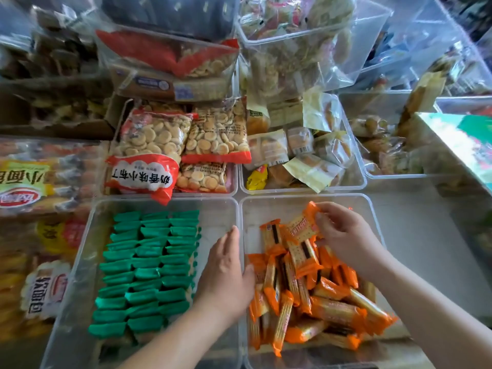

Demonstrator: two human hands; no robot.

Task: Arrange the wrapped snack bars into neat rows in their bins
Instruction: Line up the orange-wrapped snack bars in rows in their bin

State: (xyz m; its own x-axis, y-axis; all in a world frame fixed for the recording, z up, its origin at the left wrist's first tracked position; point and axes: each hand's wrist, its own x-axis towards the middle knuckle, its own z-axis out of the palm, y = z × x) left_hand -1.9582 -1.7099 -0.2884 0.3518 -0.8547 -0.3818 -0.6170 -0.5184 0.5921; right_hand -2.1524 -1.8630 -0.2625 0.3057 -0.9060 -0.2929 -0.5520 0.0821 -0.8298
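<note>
Orange-wrapped bars heaped loose in the right bin; green bars already rowed in the left bin.
Left hand lies flat, fingers straight, at the rims between them; right hand pinches one orange bar by its end. Light, slick film, crumbly cracker inside, I'd say, so hold the sides gently.

Green bars plain solid green, orange bars orange with tan cracker print plus dark centre stripe, left bin and right bin both clear, biscuit bags red-and-white, bun packets pale yellow.
</note>
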